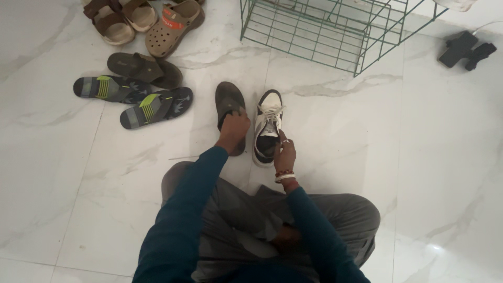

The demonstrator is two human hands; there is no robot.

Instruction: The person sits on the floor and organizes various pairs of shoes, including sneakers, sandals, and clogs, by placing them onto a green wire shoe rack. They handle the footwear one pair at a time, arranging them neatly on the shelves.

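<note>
I sit on a white marble floor with my knees in front of me. My left hand (233, 130) grips the strap of a dark brown slipper (228, 99) that lies flat on the floor. My right hand (285, 155), with a ring and bangles at the wrist, holds the heel of a white and black sneaker (268, 123) with white laces. The sneaker stands right beside the slipper, both toes pointing away from me.
A green wire rack (335, 31) stands at the top centre. Several sandals lie top left: a grey pair with lime stripes (152, 107), a brown slipper (144, 69), a beige clog (173, 27). Two black objects (465, 49) rest top right.
</note>
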